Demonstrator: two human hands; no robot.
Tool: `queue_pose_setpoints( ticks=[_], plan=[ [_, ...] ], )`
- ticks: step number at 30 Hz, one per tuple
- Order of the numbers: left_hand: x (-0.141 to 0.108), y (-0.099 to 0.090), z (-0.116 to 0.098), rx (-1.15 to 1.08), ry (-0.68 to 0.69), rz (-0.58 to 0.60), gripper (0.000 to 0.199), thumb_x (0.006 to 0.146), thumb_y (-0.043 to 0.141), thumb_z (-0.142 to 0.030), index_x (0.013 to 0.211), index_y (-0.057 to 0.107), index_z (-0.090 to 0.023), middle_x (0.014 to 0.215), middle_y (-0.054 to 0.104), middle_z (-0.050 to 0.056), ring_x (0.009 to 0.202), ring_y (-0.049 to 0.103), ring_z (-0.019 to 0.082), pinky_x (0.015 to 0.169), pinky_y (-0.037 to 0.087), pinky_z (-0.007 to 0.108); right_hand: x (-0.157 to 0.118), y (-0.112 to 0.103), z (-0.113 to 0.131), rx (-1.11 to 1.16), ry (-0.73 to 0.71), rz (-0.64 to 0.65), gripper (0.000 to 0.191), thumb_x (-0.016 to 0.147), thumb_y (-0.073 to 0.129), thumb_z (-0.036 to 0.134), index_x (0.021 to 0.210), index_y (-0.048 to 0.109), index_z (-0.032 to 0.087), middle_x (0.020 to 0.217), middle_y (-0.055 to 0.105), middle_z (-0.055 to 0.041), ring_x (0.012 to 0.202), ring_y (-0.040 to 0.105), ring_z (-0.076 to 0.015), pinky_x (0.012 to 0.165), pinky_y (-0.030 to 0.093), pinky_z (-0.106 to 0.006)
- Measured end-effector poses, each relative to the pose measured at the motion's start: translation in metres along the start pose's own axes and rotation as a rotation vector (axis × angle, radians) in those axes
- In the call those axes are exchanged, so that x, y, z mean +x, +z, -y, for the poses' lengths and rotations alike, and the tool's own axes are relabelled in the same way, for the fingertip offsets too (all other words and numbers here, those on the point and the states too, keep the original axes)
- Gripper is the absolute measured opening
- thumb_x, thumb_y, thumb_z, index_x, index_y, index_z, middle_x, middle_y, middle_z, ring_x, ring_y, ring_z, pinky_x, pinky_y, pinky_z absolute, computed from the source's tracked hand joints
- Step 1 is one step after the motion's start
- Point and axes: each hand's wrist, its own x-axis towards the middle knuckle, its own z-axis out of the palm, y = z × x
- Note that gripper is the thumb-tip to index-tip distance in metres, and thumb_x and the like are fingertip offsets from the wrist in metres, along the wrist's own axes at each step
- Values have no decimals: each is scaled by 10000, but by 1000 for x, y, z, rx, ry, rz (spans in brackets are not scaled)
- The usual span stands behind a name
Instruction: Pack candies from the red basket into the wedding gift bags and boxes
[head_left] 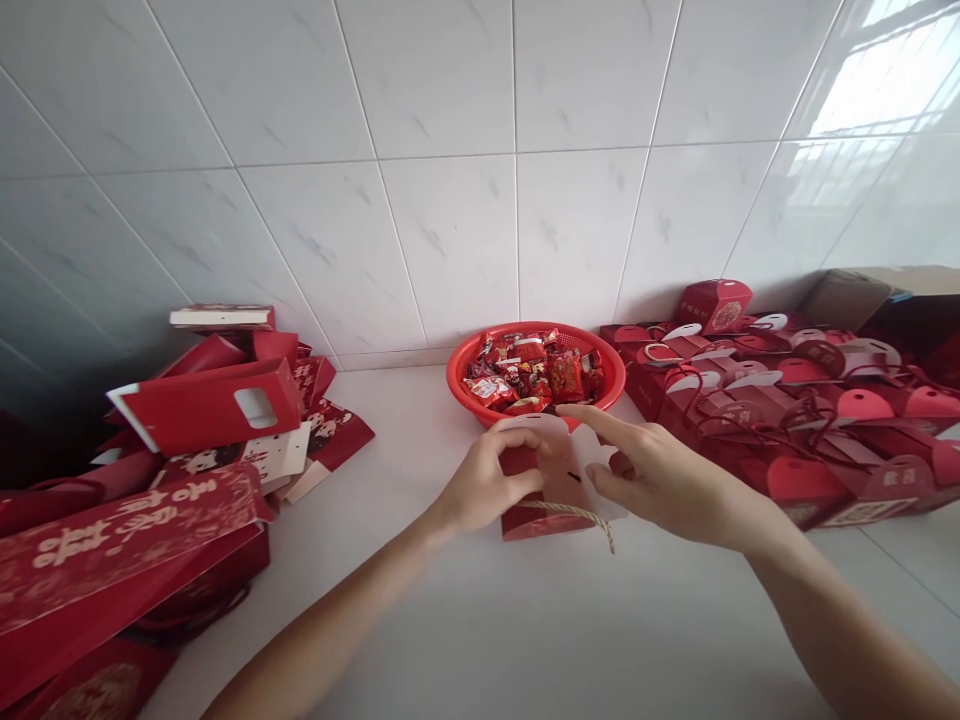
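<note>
A small red gift box [534, 525] with pale inner flaps stands on the white surface in front of me, its top open. My left hand [487, 478] is closed on the left side of the box, thumb and fingers curled at its flap. On the other side, my right hand [652, 480] grips the right flap between thumb and fingers. A twisted beige cord [574, 510] lies across the near side of the box, one end hanging free. Just behind stands a red plastic basket [456, 385] of wrapped candies [525, 372]. What lies inside the box is hidden.
At the left is a jumbled pile of flat and part-folded red boxes [217, 405], some with gold writing. Rows of folded red gift boxes [757, 410] fill the right side. Behind them sits a cardboard box [847, 298] by the tiled wall [442, 240].
</note>
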Motion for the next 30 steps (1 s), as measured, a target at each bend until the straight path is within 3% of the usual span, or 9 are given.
queue_pose_setpoints(
  ticks=[6, 10, 13, 16, 20, 23, 24, 28, 30],
  plan=[
    [-7, -3, 10, -91, -26, -55, 156, 716, 794, -307, 785, 688, -215, 1049, 719, 51, 1101, 637, 301, 1018, 471, 477, -1, 3, 4, 45, -54, -10, 569, 890, 487, 193, 1454, 473, 270, 533, 479, 79, 410, 357, -97, 421, 283, -220],
    [-7, -6, 14, -92, 23, -69, 105, 697, 726, -218, 799, 744, -236, 1113, 725, 52, 1183, 608, 318, 1027, 471, 472, -1, 3, 1, 45, -69, 11, 609, 906, 472, 194, 1506, 417, 277, 518, 441, 83, 402, 345, -101, 414, 267, -219],
    [-8, -11, 15, -104, 77, 6, 321, 704, 635, -175, 967, 785, -280, 1380, 624, 26, 1376, 470, 333, 1065, 455, 452, -1, 2, -3, -12, -79, 3, 593, 913, 457, 179, 1496, 438, 285, 560, 479, 70, 416, 362, -99, 442, 295, -221],
    [-11, -16, 15, -101, 80, 86, 496, 732, 574, -175, 1175, 740, -324, 1474, 557, -2, 1437, 402, 325, 1034, 490, 419, 0, -1, -5, -49, -65, -5, 537, 910, 457, 174, 1437, 479, 280, 594, 530, 58, 452, 434, -116, 477, 323, -225],
    [-14, -25, 17, -78, 55, 216, 661, 766, 555, -164, 1391, 595, -377, 1525, 519, -26, 1340, 529, 289, 1041, 491, 395, 4, -4, -11, -54, -32, 6, 392, 907, 448, 169, 1288, 509, 241, 612, 549, 52, 512, 514, -141, 500, 340, -226],
    [-16, -32, 18, -12, -34, 388, 806, 791, 603, -146, 1538, 398, -367, 1418, 627, 32, 1104, 695, 250, 1036, 497, 422, 10, -2, -19, -45, -27, 67, 267, 906, 434, 163, 1139, 543, 232, 654, 568, 38, 552, 548, -142, 525, 370, -232],
    [-15, -35, 18, 10, -48, 425, 845, 797, 642, -161, 1565, 343, -351, 1402, 640, 49, 1116, 695, 254, 1066, 477, 438, 12, -1, -22, -37, -16, 82, 233, 907, 434, 168, 1100, 550, 227, 672, 579, 30, 570, 561, -144, 537, 384, -237],
    [-16, -39, 13, 73, -14, 431, 936, 773, 798, -354, 1577, 322, -300, 1626, 361, 93, 1462, 401, 325, 1131, 428, 436, 17, 3, -24, -41, 23, 110, 185, 922, 480, 255, 1086, 555, 212, 762, 633, -3, 632, 584, -159, 587, 415, -264],
    [-17, -38, 8, 107, -49, 425, 919, 813, 764, -431, 1588, 289, -300, 1667, 256, 96, 1443, 426, 328, 1071, 484, 410, 17, 2, -21, -59, 20, 154, 226, 949, 481, 331, 1129, 548, 212, 783, 636, -8, 638, 569, -160, 606, 417, -275]
  ],
)
